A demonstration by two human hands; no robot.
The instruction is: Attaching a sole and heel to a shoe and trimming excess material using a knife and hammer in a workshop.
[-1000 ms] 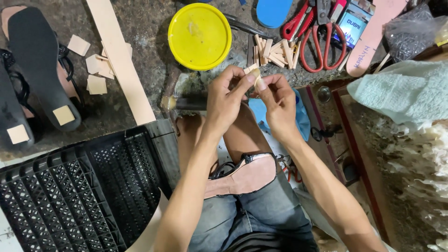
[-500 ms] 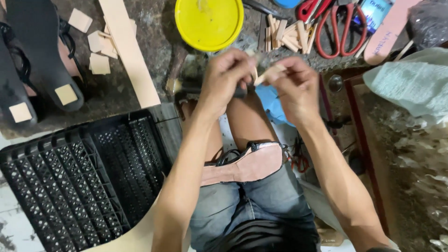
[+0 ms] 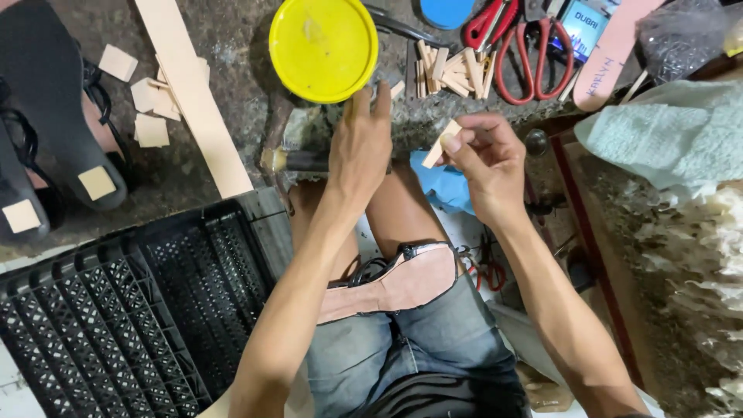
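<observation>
My right hand (image 3: 486, 159) pinches a small tan rectangular piece (image 3: 441, 143) between thumb and fingers, held up over my knees. My left hand (image 3: 360, 147) is stretched forward, palm down and fingers extended, its fingertips at the near edge of a round yellow lid (image 3: 323, 48). It lies over a dark-handled tool (image 3: 298, 161) and I see nothing gripped in it. A shoe with a pink-tan sole (image 3: 395, 282) rests sole-up on my lap.
A pile of small tan sticks (image 3: 449, 70) and red-handled scissors (image 3: 526, 54) lie beyond my hands. A long tan strip (image 3: 193, 93) and square offcuts (image 3: 147, 116) sit left, beside black shoes (image 3: 46, 116). A black crate (image 3: 116, 310) stands near left, blue cloth (image 3: 445, 186) under my right hand.
Both hands were together on the small tan piece. Now my left hand has let go and reached forward toward the yellow lid, while my right hand keeps the piece.
</observation>
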